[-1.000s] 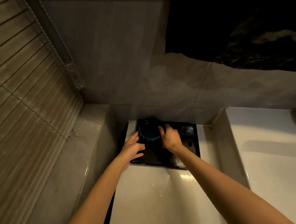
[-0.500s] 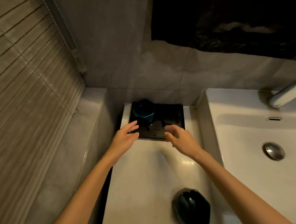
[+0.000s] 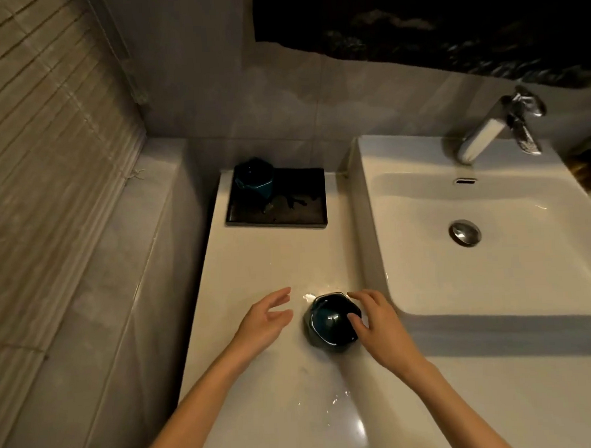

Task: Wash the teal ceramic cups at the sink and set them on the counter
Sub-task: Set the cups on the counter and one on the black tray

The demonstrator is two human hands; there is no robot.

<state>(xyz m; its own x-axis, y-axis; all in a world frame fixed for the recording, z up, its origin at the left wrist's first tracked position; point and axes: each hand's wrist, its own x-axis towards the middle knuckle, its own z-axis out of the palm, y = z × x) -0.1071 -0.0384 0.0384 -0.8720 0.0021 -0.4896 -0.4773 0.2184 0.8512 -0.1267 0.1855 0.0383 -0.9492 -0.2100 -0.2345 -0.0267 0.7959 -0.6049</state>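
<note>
The nearer teal cup (image 3: 328, 326) is seen standing on the pale desk (image 3: 255, 267), just left of the sink (image 3: 424, 217) and close to the front edge. Its axis is judged roughly vertical, though mouth-up or mouth-down cannot be told in this dim light. It lies between the 2 hands, directly left of the right hand (image 3: 383, 327) and right of the left hand (image 3: 263, 323). The right hand is clearly the nearer. Its fingers (image 3: 359, 297) are held wide and lightly arched over the cup's far right rim, and the thumb is laid across the cup's right edge. Whether real contact is made there cannot be settled, and no closed hold is shown. The left hand is kept apart from the cup, palm turned inward, fingers straight and spread, holding nothing. Both forearms are stretched forward low over the desk and converge on the cup. A grasp is judged to be the step in hand, with the cup then to be carried rightward over the basin wall to the tap (image 3: 488, 131). Because the glaze looks slick, a firm wrap around the wall rather than a pinch at the rim is thought safer. A 2nd teal cup (image 3: 254, 179) is seen on the dark tray (image 3: 296, 206) at the back of the desk, well apart from both hands.
</note>
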